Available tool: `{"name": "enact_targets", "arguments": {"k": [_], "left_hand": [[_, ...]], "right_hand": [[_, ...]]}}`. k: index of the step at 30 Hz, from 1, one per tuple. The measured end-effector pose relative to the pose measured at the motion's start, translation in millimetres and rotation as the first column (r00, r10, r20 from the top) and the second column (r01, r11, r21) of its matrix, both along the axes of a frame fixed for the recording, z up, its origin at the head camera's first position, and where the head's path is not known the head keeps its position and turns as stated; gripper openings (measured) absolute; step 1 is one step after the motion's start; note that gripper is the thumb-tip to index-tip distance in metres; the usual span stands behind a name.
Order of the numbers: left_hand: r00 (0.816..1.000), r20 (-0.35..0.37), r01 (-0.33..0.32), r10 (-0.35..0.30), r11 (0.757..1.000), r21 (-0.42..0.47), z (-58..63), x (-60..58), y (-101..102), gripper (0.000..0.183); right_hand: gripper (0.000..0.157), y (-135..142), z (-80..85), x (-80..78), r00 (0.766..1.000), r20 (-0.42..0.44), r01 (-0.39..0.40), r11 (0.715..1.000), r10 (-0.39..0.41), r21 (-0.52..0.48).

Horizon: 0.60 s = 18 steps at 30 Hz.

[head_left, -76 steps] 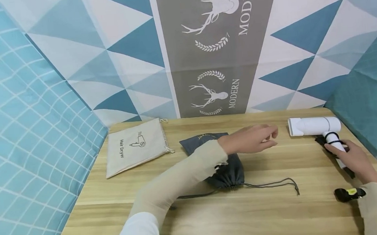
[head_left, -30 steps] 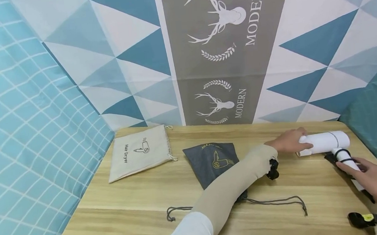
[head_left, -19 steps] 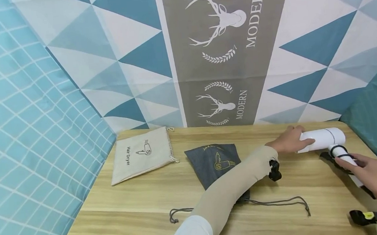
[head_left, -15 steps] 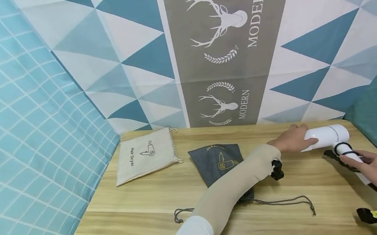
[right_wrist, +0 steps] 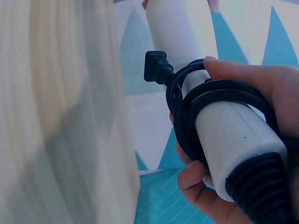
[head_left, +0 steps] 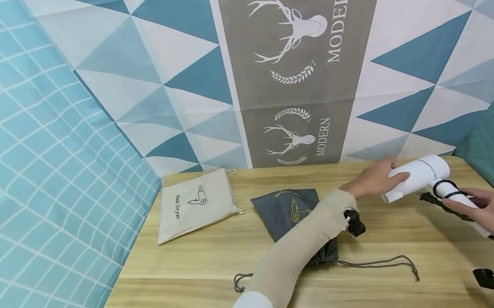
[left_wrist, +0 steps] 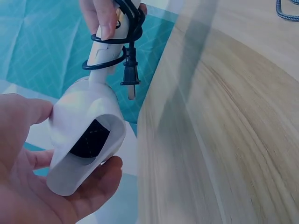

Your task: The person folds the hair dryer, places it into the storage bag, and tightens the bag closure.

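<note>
A white hair dryer [head_left: 423, 175] is held in both hands near the right end of the table. My left hand [head_left: 373, 180] grips its nozzle end, thumb on one side and fingers around the other; the dark outlet [left_wrist: 91, 140] shows in the left wrist view. My right hand [head_left: 493, 212] grips the handle [right_wrist: 238, 135], which has a black power cord [right_wrist: 224, 91] wound round it. The cord's two-prong plug [left_wrist: 131, 77] hangs beside the handle. A shadow lies on the table under the dryer. The barrel slants, its rear end farther back than the nozzle.
A dark grey drawstring pouch [head_left: 278, 214] with a yellow dryer print lies mid-table, partly under my left forearm, its cord [head_left: 382, 262] stretching right. A cream "Hair Dryer" pouch [head_left: 196, 206] lies at the back left. Patterned cloth walls [head_left: 197, 80] border the wooden table [head_left: 187, 279].
My left hand has moved right from over the grey pouch and taken hold of the dryer's nozzle. The dryer has since turned, its nozzle swinging toward me. My right hand keeps the handle.
</note>
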<state>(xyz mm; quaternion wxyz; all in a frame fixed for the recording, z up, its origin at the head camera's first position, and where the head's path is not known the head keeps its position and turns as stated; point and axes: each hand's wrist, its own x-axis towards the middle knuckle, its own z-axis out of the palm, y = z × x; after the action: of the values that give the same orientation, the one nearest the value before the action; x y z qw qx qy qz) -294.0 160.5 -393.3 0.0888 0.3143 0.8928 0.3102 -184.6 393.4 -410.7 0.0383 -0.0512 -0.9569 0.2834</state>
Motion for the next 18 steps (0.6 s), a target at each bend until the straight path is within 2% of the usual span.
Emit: {"name": "enact_targets", "arguments": {"k": [7,11,14,18], "left_hand": [[0.999,0.016,-0.031,0.031,0.999,0.032,12.1,10.1,-18,0.037],[0.995,0.099,-0.017,0.009,0.997,0.08,21.4,14.2,-33,0.036],[0.981,0.195,-0.006,-0.022,0.99,0.141,27.2,14.1,-44,0.034],[0.939,0.341,-0.014,-0.053,0.982,0.19,33.0,13.6,-59,0.031]], "right_hand": [[0.073,-19,22.3,6.3,0.999,-0.025,-0.042,0.998,0.043,0.05],[0.077,-28,29.5,10.5,0.999,-0.016,-0.038,0.998,0.039,0.041],[0.082,-36,33.9,13.7,0.999,-0.01,-0.036,0.998,0.036,0.042],[0.085,-47,39.4,17.4,0.998,-0.017,-0.06,0.996,0.062,0.064]]}}
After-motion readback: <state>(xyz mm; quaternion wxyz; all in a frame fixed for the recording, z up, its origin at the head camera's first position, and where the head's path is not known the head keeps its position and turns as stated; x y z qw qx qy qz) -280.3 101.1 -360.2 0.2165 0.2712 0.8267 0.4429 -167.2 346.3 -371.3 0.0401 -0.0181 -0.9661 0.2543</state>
